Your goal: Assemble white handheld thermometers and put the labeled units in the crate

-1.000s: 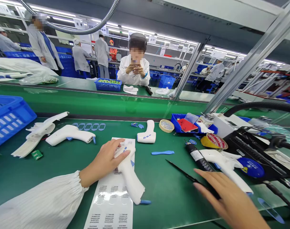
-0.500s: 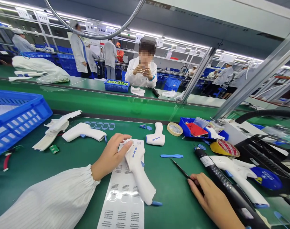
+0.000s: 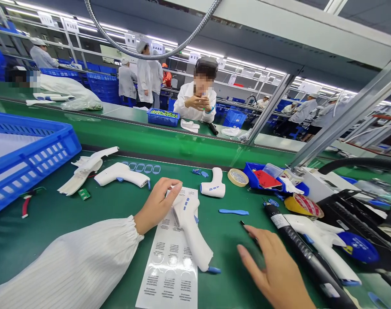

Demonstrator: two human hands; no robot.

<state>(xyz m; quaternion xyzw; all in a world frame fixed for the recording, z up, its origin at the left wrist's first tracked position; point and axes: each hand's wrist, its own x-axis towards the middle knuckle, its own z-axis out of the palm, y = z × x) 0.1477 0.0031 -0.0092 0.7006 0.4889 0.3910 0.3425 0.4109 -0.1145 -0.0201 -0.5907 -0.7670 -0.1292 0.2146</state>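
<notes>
My left hand [image 3: 158,205] is above the top of a white sheet of printed labels [image 3: 163,274], thumb and forefinger brought together. What they pinch, if anything, is hidden. Close by its fingertips lies a white thermometer gun [image 3: 195,242] with blue buttons, on the sheet, its handle toward me and a blue flap sticking out of the end. My right hand [image 3: 272,266] hovers over the green mat with thumb and fingers spread. Under its forefinger shows the tip of a thin black pen-like tool [image 3: 243,223], mostly covered by the hand.
Another white thermometer gun [image 3: 122,174] and white shell pieces [image 3: 87,169] lie at left beside a blue crate [image 3: 37,159]. A blue pry stick [image 3: 234,212], a small white gun body [image 3: 213,184], a tape roll [image 3: 237,177] and a black electric screwdriver [image 3: 298,244] lie rightward. A co-worker [image 3: 197,101] sits opposite.
My right hand has opened from its grip on the black tool and shifted slightly left. The left thumb and forefinger have come closer together. The whole view has shifted slightly.
</notes>
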